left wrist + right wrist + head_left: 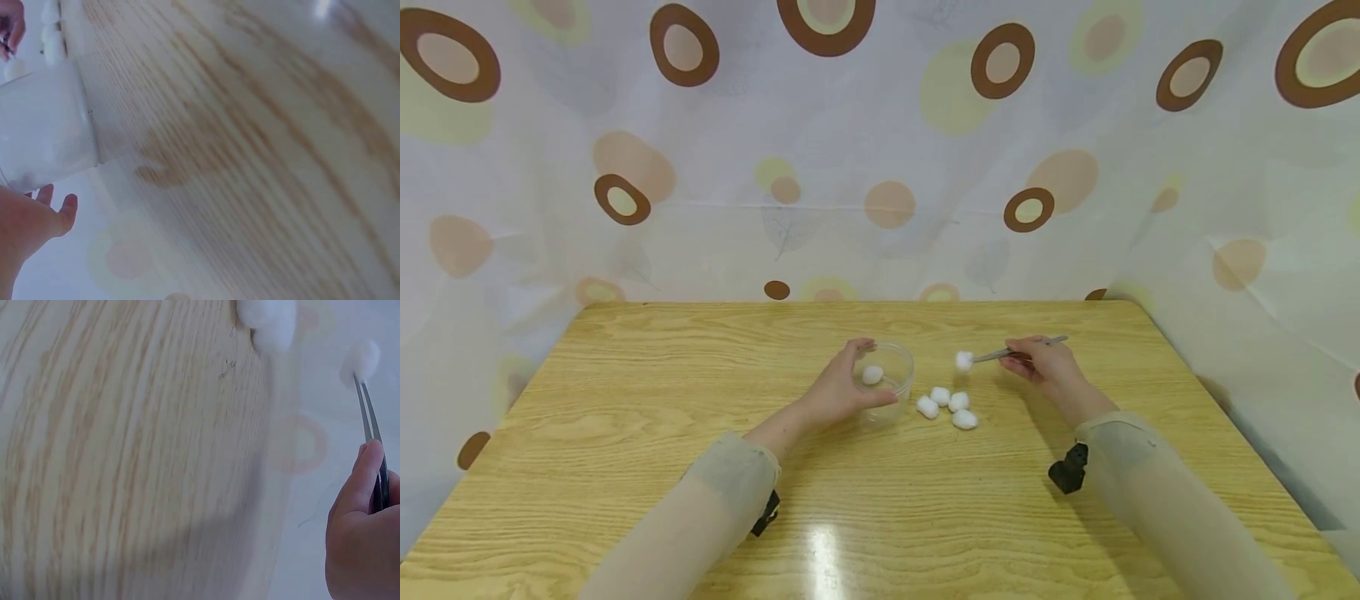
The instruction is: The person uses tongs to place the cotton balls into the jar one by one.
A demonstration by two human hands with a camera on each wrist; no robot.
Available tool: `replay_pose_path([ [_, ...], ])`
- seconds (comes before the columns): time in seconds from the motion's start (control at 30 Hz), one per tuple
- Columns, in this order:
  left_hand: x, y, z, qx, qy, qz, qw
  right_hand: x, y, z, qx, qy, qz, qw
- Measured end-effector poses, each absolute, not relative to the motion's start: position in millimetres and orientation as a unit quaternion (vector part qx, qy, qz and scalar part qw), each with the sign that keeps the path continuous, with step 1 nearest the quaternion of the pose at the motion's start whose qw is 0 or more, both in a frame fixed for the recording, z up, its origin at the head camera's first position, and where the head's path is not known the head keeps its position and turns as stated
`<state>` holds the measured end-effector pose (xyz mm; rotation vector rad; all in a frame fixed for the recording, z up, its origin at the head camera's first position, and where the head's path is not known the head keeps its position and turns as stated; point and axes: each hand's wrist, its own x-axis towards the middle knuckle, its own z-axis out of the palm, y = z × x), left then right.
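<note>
My left hand [838, 390] grips a clear plastic cup [901, 360] from its left side, thumb in front and fingers behind. One white cotton ball [872, 375] shows inside the cup. In my right hand [1047, 367] I hold metal tweezers [996, 355], pinched between thumb and fingers. Their tips clasp a cotton ball [964, 361] above the table, right of the cup. The right wrist view shows the same cotton ball [364, 360] between the tweezer tips [361, 387]. Several more cotton balls [958, 402] lie in a loose cluster just right of the cup.
The wooden table [625, 433] reaches back to a patterned cloth [850, 250] that hangs behind it and along both sides. Dark wrist devices [1067, 468] sit below both sleeves. Light glares off the table's near part.
</note>
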<state>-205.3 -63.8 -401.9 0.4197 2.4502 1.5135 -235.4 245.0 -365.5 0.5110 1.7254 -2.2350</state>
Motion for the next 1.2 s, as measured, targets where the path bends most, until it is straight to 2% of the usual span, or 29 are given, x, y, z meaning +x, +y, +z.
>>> replay_pose_path([
  [0.47,-204.2,-65.1,-401.3,0.134,0.831,0.526,0.12,-233.8,228.2,-355.9,0.147,0.574,-0.79,0.159],
  [0.83,-205.8,-66.6,-399.3,0.147,0.896,0.412,0.072,-233.1,215.5,-351.4,0.133,0.58,-0.785,0.171],
  [1.2,-205.7,-66.8,-396.7,0.153,0.907,0.386,0.067,-233.4,204.2,-347.4,0.123,0.573,-0.79,0.18],
])
